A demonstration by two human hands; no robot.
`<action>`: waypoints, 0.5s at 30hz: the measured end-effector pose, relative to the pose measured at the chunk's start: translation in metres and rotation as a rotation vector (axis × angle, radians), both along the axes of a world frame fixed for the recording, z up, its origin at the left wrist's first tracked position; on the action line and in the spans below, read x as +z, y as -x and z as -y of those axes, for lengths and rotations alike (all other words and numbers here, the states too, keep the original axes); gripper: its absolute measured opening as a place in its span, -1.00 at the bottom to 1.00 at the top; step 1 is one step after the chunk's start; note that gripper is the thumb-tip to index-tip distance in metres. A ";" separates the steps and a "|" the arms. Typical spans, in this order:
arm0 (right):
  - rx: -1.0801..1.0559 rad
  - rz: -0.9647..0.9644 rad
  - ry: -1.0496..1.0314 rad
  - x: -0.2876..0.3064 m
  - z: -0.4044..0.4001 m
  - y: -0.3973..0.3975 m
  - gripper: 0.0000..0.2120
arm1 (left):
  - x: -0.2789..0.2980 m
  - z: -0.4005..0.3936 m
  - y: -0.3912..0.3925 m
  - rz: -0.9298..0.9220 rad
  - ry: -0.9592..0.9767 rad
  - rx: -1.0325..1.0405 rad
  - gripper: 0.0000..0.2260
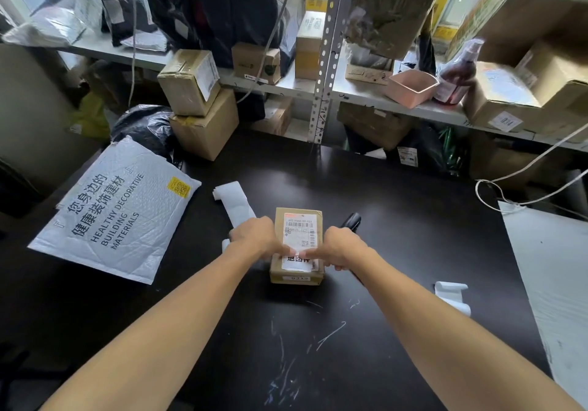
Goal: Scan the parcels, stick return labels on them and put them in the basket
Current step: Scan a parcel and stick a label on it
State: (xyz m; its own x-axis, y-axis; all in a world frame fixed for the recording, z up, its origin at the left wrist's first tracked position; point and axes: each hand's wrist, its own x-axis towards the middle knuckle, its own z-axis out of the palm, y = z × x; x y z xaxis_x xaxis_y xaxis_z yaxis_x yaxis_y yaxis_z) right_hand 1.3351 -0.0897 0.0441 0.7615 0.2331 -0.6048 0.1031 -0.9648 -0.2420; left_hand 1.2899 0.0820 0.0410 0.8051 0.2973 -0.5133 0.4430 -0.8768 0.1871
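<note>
Labelling step: both hands, left [254,235] and right [339,246], press fingertips flat on the return label [297,262] atop the box [297,245], mid-bench [397,219]; neither grip holds anything. Next, probably: smooth it, then carry to the basket, unseen.

Both hands, left [254,235] and right [342,248], press a return label [297,263] onto a small parcel [297,278] (cardboard) on the black counter [397,194].

Small brown cardboard parcel box [297,245], matt; glossy white paper label [297,262]; smooth black scuffed tabletop [397,219]; white bubble-textured plastic mailer [117,207].
</note>
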 end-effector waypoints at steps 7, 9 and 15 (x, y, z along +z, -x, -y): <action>-0.228 -0.188 -0.221 -0.015 0.006 0.009 -0.55 | -0.016 -0.008 0.017 -0.152 0.592 0.229 -0.56; -0.291 -0.169 -0.262 -0.018 0.006 0.012 -0.56 | -0.017 -0.005 0.019 -0.108 0.618 0.250 -0.56; -0.303 -0.180 -0.346 -0.019 0.003 0.023 -0.61 | -0.017 -0.003 0.022 -0.074 0.616 0.131 -0.51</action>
State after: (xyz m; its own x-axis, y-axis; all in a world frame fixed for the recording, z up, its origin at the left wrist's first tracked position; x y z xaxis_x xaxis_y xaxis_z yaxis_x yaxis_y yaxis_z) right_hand 1.3122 -0.0925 0.0247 0.7168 0.2273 -0.6592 -0.2426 -0.8050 -0.5414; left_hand 1.2680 0.0848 0.0237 0.7380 0.0233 -0.6744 0.5706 -0.5552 0.6051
